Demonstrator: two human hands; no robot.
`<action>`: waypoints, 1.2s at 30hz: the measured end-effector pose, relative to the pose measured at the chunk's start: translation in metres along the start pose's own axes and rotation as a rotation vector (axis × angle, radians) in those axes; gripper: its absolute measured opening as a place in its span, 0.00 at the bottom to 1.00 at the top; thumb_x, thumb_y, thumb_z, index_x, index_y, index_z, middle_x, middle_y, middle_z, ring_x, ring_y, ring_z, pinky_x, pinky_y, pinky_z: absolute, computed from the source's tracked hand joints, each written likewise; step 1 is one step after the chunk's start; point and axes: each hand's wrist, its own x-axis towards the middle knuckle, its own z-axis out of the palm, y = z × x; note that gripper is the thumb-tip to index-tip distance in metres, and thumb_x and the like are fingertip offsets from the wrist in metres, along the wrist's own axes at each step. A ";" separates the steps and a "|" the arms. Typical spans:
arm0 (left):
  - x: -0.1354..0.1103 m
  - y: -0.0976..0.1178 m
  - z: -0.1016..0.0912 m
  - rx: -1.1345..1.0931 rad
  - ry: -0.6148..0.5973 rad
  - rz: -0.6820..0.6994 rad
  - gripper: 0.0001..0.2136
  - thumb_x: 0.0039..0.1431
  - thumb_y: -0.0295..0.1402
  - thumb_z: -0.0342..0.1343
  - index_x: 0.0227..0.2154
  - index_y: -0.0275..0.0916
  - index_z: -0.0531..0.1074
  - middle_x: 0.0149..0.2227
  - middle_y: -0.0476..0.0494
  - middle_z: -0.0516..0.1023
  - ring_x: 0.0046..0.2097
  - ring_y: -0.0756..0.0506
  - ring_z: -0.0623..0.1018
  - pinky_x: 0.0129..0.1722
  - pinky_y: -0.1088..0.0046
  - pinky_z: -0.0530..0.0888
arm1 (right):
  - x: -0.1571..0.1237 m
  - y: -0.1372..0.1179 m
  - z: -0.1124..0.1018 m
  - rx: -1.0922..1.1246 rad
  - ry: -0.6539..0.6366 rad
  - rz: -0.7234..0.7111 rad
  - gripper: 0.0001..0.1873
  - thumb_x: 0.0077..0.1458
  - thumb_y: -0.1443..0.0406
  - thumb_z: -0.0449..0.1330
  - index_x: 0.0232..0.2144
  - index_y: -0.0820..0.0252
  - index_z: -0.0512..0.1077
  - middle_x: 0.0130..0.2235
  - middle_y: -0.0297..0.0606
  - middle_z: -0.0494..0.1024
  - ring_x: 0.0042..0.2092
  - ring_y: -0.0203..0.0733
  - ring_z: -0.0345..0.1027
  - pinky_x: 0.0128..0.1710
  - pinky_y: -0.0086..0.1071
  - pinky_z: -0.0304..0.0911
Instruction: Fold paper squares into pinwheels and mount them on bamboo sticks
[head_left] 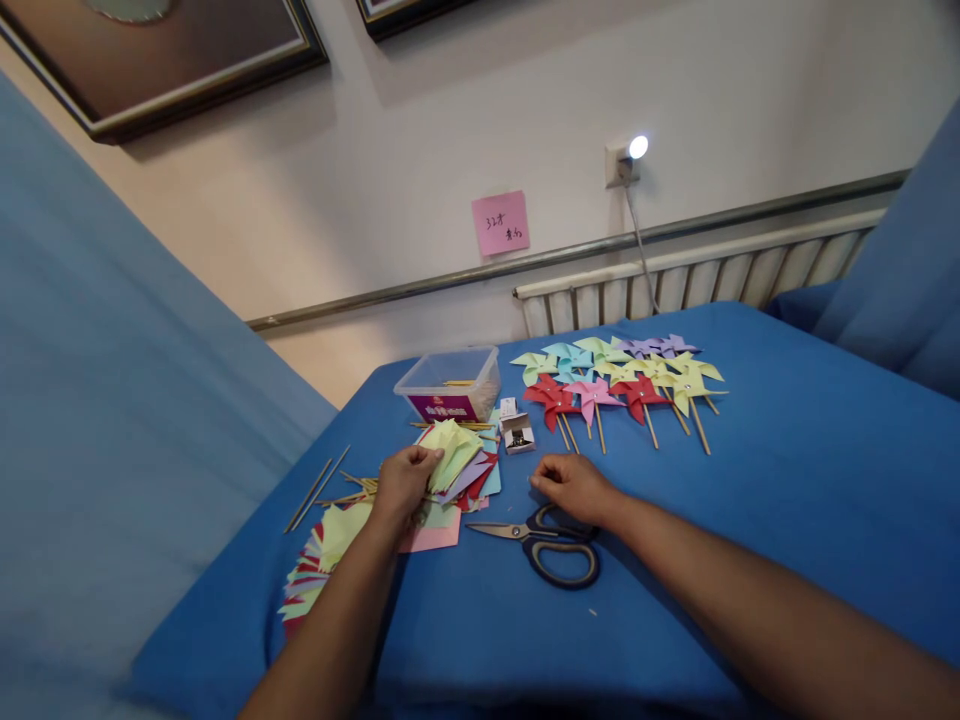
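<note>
Nearest you on the left of the blue cloth-covered tabletop (787, 470) lies a fan of overlapping multicoloured paper pieces (304, 590), partly behind your left forearm. To its right lie the dark-handled metal scissors (517, 532), blades pointing left. Your right hand (574, 485) is by the upper handle loop, fingers curled in; you cannot tell whether its grip closes on anything small. Your left hand (405, 485) has its grip pinching pale yellow-green folded paper (456, 452) between thumb and fingers, above a pile of purple, red and light-blue paper pieces (476, 478). A flat pink paper sheet (431, 537) lies just below that pile, and thin wooden sticks (349, 495) lie beside your left hand, with two more sticks (307, 495) farther left. Beyond the pile stand an open small white carton with dark contents (517, 433) and, behind the paper, a clear plastic tub with a purple label (487, 390), some sticks inside. To the right, paper pinwheels in red, pink, yellow, green, blue and purple (592, 393) lie in rows, front sticks pointing towards you. Past the tabletop are a white ribbed radiator (679, 288) and a pink handwritten note (501, 222) on the wall
</note>
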 end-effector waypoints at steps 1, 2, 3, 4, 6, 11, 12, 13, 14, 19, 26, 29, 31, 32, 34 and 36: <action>0.000 -0.001 0.000 -0.053 -0.028 -0.016 0.17 0.46 0.47 0.57 0.24 0.36 0.73 0.17 0.51 0.69 0.20 0.50 0.66 0.20 0.76 0.59 | 0.000 0.000 0.000 -0.001 0.000 0.000 0.09 0.53 0.62 0.57 0.25 0.59 0.73 0.26 0.32 0.76 0.28 0.36 0.66 0.28 0.27 0.56; -0.001 -0.001 0.000 -0.100 -0.062 -0.031 0.17 0.46 0.48 0.57 0.25 0.36 0.73 0.17 0.51 0.69 0.20 0.50 0.66 0.20 0.76 0.60 | 0.000 0.000 0.000 -0.003 0.001 -0.002 0.08 0.53 0.62 0.57 0.25 0.59 0.73 0.26 0.32 0.76 0.28 0.36 0.66 0.28 0.27 0.56; -0.001 -0.001 0.000 -0.136 -0.093 -0.042 0.17 0.46 0.47 0.57 0.27 0.35 0.74 0.17 0.50 0.70 0.20 0.50 0.67 0.20 0.76 0.60 | 0.000 0.000 0.000 -0.006 0.004 -0.005 0.08 0.53 0.63 0.57 0.25 0.59 0.73 0.26 0.32 0.76 0.28 0.36 0.66 0.28 0.27 0.56; -0.002 -0.001 0.000 -0.151 -0.107 -0.048 0.17 0.46 0.47 0.57 0.27 0.35 0.74 0.18 0.50 0.70 0.20 0.50 0.68 0.20 0.76 0.61 | 0.000 0.001 0.000 -0.009 0.005 -0.007 0.08 0.53 0.63 0.57 0.25 0.59 0.73 0.26 0.32 0.76 0.28 0.35 0.66 0.29 0.27 0.56; -0.004 0.001 -0.001 -0.130 -0.086 -0.043 0.15 0.45 0.44 0.57 0.28 0.35 0.73 0.19 0.50 0.71 0.21 0.49 0.69 0.20 0.75 0.62 | 0.000 0.001 0.000 -0.012 0.005 -0.010 0.08 0.53 0.63 0.57 0.25 0.59 0.73 0.26 0.32 0.76 0.28 0.35 0.66 0.29 0.27 0.56; -0.007 0.016 -0.007 -0.009 0.180 0.016 0.09 0.48 0.38 0.55 0.28 0.38 0.72 0.29 0.45 0.77 0.29 0.47 0.74 0.28 0.73 0.68 | 0.001 0.001 0.002 0.005 0.012 -0.013 0.09 0.53 0.62 0.56 0.24 0.59 0.72 0.26 0.32 0.76 0.29 0.35 0.66 0.28 0.27 0.56; -0.008 0.022 -0.009 0.012 0.260 0.063 0.09 0.49 0.38 0.55 0.29 0.38 0.71 0.32 0.44 0.79 0.32 0.46 0.76 0.30 0.72 0.69 | 0.001 0.001 0.002 0.019 0.017 -0.012 0.10 0.53 0.62 0.57 0.24 0.59 0.72 0.26 0.32 0.75 0.29 0.35 0.66 0.28 0.27 0.56; -0.009 0.028 -0.010 0.009 0.316 0.121 0.09 0.51 0.39 0.55 0.29 0.38 0.71 0.37 0.43 0.79 0.36 0.45 0.77 0.34 0.72 0.71 | 0.001 0.001 0.003 0.034 0.022 -0.009 0.10 0.53 0.62 0.57 0.24 0.60 0.71 0.25 0.32 0.75 0.28 0.35 0.66 0.28 0.27 0.56; -0.010 0.035 -0.011 -0.031 0.364 0.161 0.09 0.52 0.40 0.54 0.30 0.39 0.70 0.40 0.42 0.79 0.39 0.45 0.77 0.38 0.72 0.71 | 0.002 0.001 0.003 0.045 0.025 -0.006 0.10 0.53 0.62 0.57 0.24 0.60 0.71 0.25 0.32 0.75 0.28 0.35 0.66 0.28 0.27 0.56; -0.017 0.077 0.003 -0.355 0.405 0.152 0.13 0.50 0.41 0.56 0.34 0.39 0.68 0.29 0.47 0.77 0.31 0.47 0.76 0.31 0.72 0.72 | 0.005 -0.003 -0.004 0.174 0.161 0.012 0.12 0.55 0.57 0.56 0.28 0.59 0.72 0.27 0.33 0.76 0.29 0.37 0.67 0.29 0.29 0.59; -0.029 0.108 0.062 -0.851 -0.092 0.061 0.19 0.41 0.41 0.65 0.34 0.36 0.68 0.27 0.47 0.78 0.26 0.48 0.77 0.29 0.72 0.73 | 0.008 -0.011 -0.031 0.760 0.286 0.101 0.29 0.53 0.42 0.54 0.40 0.60 0.73 0.40 0.44 0.79 0.33 0.40 0.72 0.29 0.30 0.62; -0.030 0.105 0.080 -0.808 -0.229 0.024 0.19 0.39 0.40 0.67 0.33 0.36 0.69 0.26 0.46 0.79 0.25 0.47 0.76 0.26 0.73 0.72 | 0.010 -0.010 -0.033 0.804 0.322 0.102 0.30 0.51 0.41 0.56 0.39 0.61 0.74 0.36 0.43 0.79 0.31 0.40 0.70 0.28 0.31 0.62; -0.030 0.101 0.087 -0.791 -0.270 0.002 0.19 0.39 0.39 0.68 0.32 0.35 0.70 0.24 0.47 0.78 0.23 0.48 0.76 0.25 0.74 0.71 | 0.011 -0.008 -0.032 0.765 0.358 0.104 0.26 0.47 0.44 0.62 0.34 0.61 0.74 0.30 0.39 0.77 0.28 0.39 0.67 0.27 0.30 0.60; -0.030 0.099 0.089 -0.811 -0.277 -0.013 0.19 0.38 0.39 0.68 0.32 0.35 0.70 0.24 0.47 0.78 0.23 0.48 0.76 0.25 0.73 0.72 | 0.012 -0.008 -0.032 0.748 0.370 0.112 0.24 0.45 0.46 0.65 0.31 0.61 0.74 0.27 0.36 0.76 0.26 0.37 0.65 0.25 0.30 0.58; -0.032 0.095 0.091 -0.911 -0.306 -0.056 0.20 0.39 0.37 0.69 0.35 0.35 0.72 0.27 0.46 0.80 0.25 0.47 0.77 0.29 0.71 0.74 | 0.013 -0.006 -0.029 0.748 0.391 0.130 0.21 0.42 0.49 0.68 0.25 0.61 0.72 0.21 0.31 0.70 0.22 0.33 0.59 0.23 0.28 0.53; -0.035 0.091 0.093 -1.047 -0.388 -0.099 0.20 0.41 0.36 0.68 0.38 0.34 0.73 0.32 0.42 0.81 0.31 0.45 0.79 0.34 0.69 0.75 | 0.013 -0.005 -0.027 0.794 0.410 0.152 0.20 0.41 0.51 0.68 0.24 0.61 0.71 0.18 0.28 0.67 0.21 0.31 0.55 0.21 0.28 0.50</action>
